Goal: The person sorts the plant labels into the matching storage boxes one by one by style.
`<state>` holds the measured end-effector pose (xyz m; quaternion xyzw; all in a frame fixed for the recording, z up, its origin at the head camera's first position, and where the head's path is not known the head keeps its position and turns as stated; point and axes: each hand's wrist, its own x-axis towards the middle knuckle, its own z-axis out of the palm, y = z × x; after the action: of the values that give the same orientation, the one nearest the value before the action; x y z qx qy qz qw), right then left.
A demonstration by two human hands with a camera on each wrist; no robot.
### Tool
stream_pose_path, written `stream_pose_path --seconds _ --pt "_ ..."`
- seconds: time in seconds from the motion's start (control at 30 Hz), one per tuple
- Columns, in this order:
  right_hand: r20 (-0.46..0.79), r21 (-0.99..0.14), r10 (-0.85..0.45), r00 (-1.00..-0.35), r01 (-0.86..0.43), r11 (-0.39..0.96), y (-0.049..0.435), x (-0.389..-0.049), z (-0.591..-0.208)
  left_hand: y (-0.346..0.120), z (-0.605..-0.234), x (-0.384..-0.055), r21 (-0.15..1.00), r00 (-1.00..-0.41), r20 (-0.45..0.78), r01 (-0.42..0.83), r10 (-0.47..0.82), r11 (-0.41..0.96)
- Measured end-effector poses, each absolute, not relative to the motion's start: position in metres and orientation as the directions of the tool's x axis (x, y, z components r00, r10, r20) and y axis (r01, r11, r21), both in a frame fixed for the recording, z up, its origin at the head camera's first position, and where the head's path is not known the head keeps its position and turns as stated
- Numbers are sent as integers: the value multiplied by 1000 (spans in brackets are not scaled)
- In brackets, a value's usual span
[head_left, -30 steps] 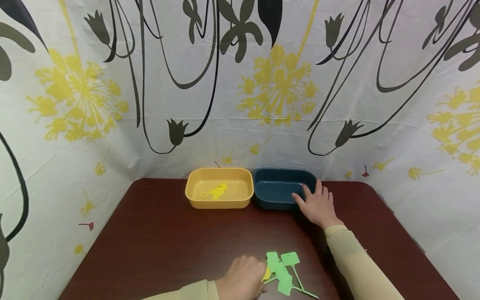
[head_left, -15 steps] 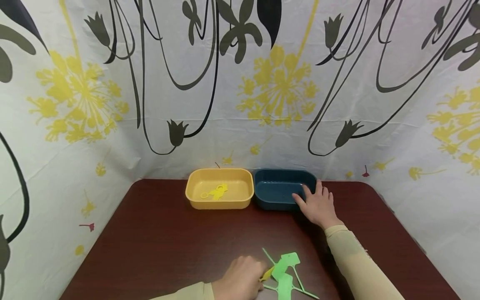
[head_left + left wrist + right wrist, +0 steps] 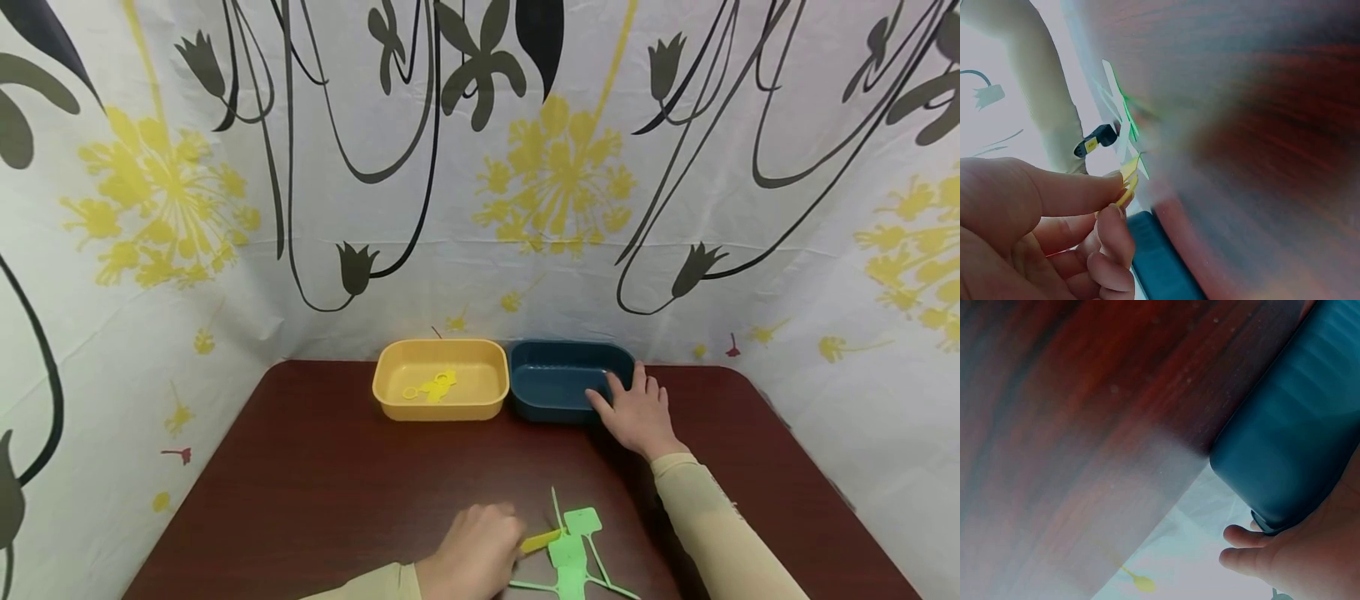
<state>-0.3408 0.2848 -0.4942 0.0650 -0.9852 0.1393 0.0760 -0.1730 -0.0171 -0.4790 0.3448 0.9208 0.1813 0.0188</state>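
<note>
My left hand [image 3: 480,546] pinches a thin yellow plastic tag [image 3: 540,542] between thumb and fingertips. In the head view the tag's far end overlaps the pile of light green plastic tags [image 3: 568,557], which have flat square heads and slim stems. The left wrist view shows the yellow tag [image 3: 1130,169] bent at my fingertips, close to the green tags [image 3: 1124,103]. My right hand [image 3: 637,412] rests with spread fingers on the near right corner of the dark blue bin [image 3: 555,414]. In the right wrist view its fingertips [image 3: 1244,536] are right at the bin's rim.
A yellow bin [image 3: 442,412] stands left of the blue one at the back of the dark red-brown table [image 3: 337,475]. Inside it lie yellow tags [image 3: 438,385]. A patterned white cloth [image 3: 420,208] hangs behind the table.
My left hand has shifted slightly left, and more of the yellow tag shows. The green tags have turned, one stem now pointing up the table. My right hand stays on the blue bin.
</note>
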Motion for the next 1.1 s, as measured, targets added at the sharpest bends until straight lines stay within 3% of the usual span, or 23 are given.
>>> stream_pose_path --seconds 0.27,1.1 --pt "167 -262 -108 -980 -149 953 285 -340 -495 -20 -474 -172 214 -751 166 660 639 720" --pt "170 -256 -111 -979 -152 954 285 -342 -494 -38 -439 -186 261 -796 249 603 551 753"
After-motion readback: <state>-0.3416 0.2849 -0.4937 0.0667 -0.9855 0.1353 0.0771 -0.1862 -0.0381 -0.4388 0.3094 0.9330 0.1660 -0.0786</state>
